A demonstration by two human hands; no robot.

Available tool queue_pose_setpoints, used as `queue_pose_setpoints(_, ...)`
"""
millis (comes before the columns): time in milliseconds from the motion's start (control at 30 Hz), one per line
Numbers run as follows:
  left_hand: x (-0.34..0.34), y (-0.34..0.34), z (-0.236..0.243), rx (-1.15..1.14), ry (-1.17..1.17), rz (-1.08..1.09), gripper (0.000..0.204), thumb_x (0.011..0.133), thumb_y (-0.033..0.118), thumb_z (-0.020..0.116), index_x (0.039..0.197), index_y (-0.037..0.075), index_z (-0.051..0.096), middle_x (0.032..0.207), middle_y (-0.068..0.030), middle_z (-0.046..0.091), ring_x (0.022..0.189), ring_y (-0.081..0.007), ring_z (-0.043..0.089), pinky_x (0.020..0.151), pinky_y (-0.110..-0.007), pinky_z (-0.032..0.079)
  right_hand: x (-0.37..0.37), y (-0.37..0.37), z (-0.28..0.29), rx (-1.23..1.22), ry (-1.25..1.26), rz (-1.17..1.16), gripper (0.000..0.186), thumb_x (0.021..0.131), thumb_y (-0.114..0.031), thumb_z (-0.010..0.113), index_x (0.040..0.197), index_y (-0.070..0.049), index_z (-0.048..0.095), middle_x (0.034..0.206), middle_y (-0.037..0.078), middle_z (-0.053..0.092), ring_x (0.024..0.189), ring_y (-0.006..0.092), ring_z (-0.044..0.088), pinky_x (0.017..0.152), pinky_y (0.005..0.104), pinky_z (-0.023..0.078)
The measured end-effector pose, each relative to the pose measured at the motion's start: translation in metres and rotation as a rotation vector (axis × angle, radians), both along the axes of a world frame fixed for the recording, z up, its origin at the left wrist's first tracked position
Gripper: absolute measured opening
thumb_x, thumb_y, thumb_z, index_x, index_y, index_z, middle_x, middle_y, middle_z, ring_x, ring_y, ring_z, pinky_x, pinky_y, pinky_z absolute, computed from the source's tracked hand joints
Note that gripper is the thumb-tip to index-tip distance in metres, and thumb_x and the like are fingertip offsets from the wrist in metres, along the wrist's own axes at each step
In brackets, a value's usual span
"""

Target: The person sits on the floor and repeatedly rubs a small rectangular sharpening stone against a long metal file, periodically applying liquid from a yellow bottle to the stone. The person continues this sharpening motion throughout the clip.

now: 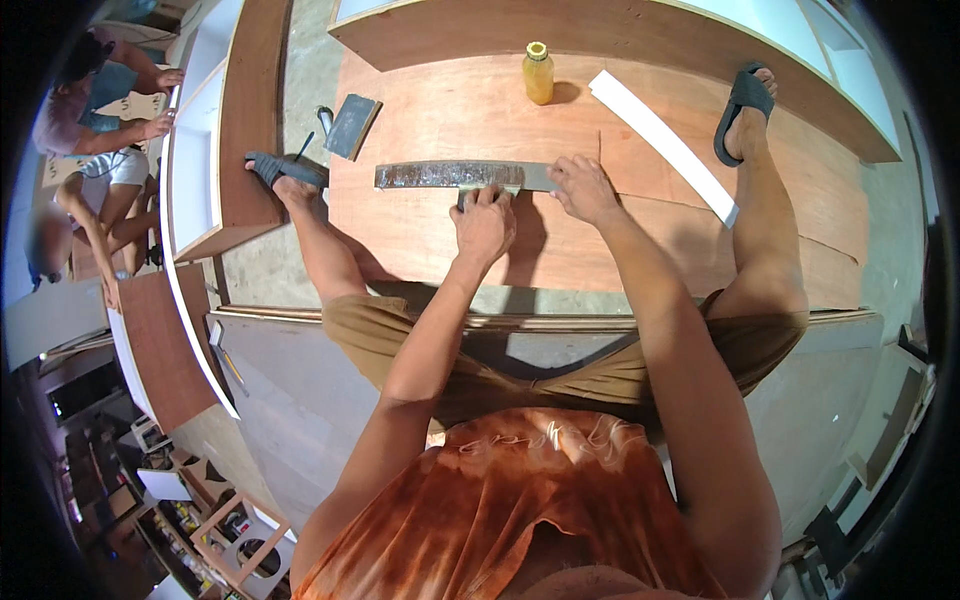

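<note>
My left hand [486, 222] is closed round a small flat tool [465, 200], held against the lower edge of a long narrow strip [420, 174] that has a glossy, mottled dark surface and a greyer right part. The fingers of my right hand [585, 188] are bent onto the right end of that strip, pressing or gripping it. The strip lies crosswise above a plywood sheet [650, 250], between my legs. A yellow bottle [538, 78] stands beyond it. A dark flat block [352, 126] lies to the upper left, and a long white strip [660, 140] lies diagonally to the right.
Wooden cabinet frames with white insides stand along the left [245, 130] and far side [600, 45]. My sandalled feet rest either side of the sheet. Two other people [100, 120] work at the left edge near boards. Assorted items [220, 530] crowd the lower left.
</note>
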State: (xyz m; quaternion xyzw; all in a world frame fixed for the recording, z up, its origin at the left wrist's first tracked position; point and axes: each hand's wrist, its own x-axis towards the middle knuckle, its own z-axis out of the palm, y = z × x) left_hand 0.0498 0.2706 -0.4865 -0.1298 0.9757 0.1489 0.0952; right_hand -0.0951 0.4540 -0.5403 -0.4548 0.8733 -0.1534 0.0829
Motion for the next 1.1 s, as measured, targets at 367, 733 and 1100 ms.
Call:
queue_pose_setpoints(367,0.017,-0.002,-0.066,-0.103,0.187,-0.031,0.046,0.097,0.017,0.057,0.142,0.011,0.055,0.151,-0.0140,0.045,0.143,-0.0386,0.037,0.105,-0.069,0.032,0.001,-0.001,0.003,-0.023,-0.005,0.014,0.045,0.086,-0.025,0.074,0.127,-0.008,0.067,0.118,0.003,0.057,0.112,0.0244,0.052,0.098,0.0414,0.044)
queue_pose_setpoints(733,-0.022,-0.026,-0.027,-0.052,0.073,0.269,0.038,0.091,0.024,0.060,0.126,0.010,0.065,0.137,-0.0121,0.054,0.132,-0.0406,0.046,0.094,-0.070,0.040,0.000,0.000,0.000,-0.045,-0.001,0.007,0.046,0.085,-0.025,0.076,0.127,-0.007,0.067,0.118,0.003,0.057,0.111,0.0245,0.053,0.098,0.0414,0.044)
queue_pose_setpoints(1100,-0.008,0.029,-0.002,-0.004,-0.053,0.064,0.036,0.093,0.025,0.058,0.125,0.012,0.066,0.139,-0.0099,0.053,0.132,-0.0405,0.046,0.098,-0.069,0.036,-0.002,0.005,-0.001,-0.079,-0.067,-0.015,0.048,0.083,-0.021,0.078,0.127,-0.008,0.064,0.118,0.005,0.059,0.113,0.0270,0.054,0.102,0.0431,0.044)
